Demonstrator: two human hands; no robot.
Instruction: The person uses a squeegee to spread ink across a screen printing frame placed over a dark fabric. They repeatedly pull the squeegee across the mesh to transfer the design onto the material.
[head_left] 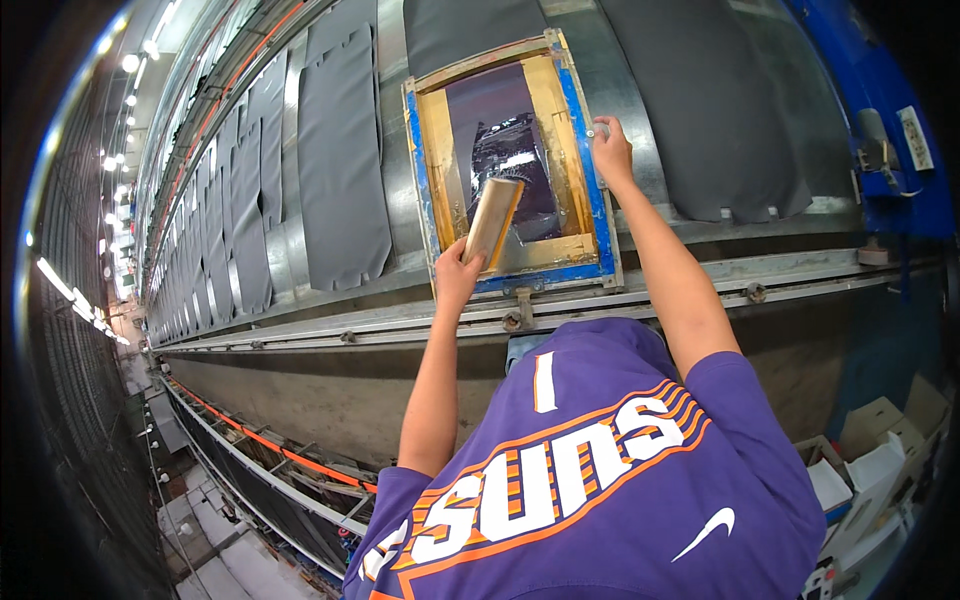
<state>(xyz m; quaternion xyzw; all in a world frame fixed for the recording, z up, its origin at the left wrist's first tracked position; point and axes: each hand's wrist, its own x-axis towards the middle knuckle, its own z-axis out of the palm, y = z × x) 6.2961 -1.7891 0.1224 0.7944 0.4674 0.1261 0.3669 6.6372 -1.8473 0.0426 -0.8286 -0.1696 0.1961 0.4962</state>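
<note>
A screen-printing frame [585, 262] with blue edging and brownish inner borders lies over the long metal table, dark glossy ink spread on its mesh [505, 140]. My left hand [458, 268] is closed on the lower end of a metal-bodied squeegee [491, 215], whose upper end rests over the ink. My right hand [614, 152] is closed on a small grey knob at the frame's right edge, partly hidden by the fingers.
Grey fabric panels [335, 150] line the table to the left, with another [705, 120] to the right. A metal rail [690, 297] runs along the near edge. Blue machinery [905, 200] stands at far right, cardboard boxes [880, 430] below it.
</note>
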